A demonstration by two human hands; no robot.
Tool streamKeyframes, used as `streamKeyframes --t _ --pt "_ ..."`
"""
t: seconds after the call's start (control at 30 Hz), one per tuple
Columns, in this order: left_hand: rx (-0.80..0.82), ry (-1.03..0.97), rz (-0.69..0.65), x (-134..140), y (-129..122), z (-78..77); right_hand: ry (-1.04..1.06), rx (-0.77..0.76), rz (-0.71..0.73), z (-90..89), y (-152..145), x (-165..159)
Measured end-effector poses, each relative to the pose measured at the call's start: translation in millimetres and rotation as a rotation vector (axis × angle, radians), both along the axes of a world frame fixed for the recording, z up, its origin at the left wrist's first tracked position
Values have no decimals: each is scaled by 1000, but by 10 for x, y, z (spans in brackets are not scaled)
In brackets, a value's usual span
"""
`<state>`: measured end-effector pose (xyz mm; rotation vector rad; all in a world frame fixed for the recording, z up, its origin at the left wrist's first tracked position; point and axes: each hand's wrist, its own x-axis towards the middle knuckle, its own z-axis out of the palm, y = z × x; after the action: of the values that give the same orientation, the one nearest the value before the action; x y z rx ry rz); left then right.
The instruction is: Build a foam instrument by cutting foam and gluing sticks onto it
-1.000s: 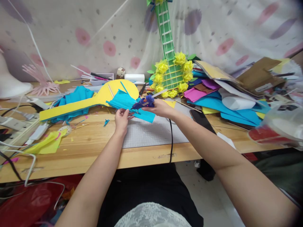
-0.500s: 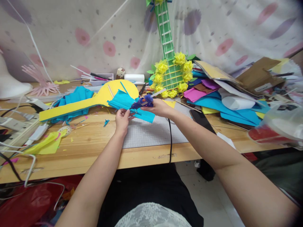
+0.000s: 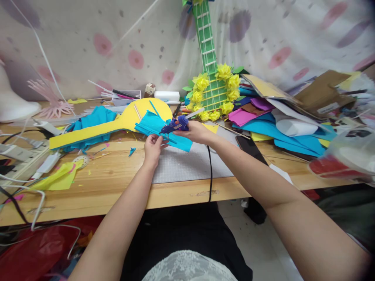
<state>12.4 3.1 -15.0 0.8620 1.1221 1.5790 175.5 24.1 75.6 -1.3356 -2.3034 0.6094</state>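
My right hand (image 3: 193,132) is wrapped round a dark blue glue gun (image 3: 179,124), a glue stick poking from its back end. The gun's nozzle points down to the left, close by the fingertips of my left hand (image 3: 152,146). Those fingers pinch a narrow blue strip, perhaps crepe paper; its far end is hidden by the gun. Under both hands lies a piece of blue crepe paper (image 3: 182,143), partly over a yellow guitar-shaped cutout (image 3: 129,119). Whether the nozzle touches the strip cannot be made out.
A green paper guitar (image 3: 209,58) with yellow flowers stands at the back. Blue sheets and papers (image 3: 263,128) pile up at right beside a phone (image 3: 249,146). A grey cutting mat (image 3: 187,168) lies in front. The gun's black cord (image 3: 210,175) hangs over the table edge. A power strip (image 3: 26,164) sits left.
The glue gun and both hands have hardly moved; the gun's nozzle stays by the left fingertips. The whole view has shifted very slightly.
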Motion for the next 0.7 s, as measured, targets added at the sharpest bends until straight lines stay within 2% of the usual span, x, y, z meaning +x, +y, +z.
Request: streamKeyframes --t 0.7 --pt "-2 41 -75 21 -40 14 6 4 -5 21 10 -7"
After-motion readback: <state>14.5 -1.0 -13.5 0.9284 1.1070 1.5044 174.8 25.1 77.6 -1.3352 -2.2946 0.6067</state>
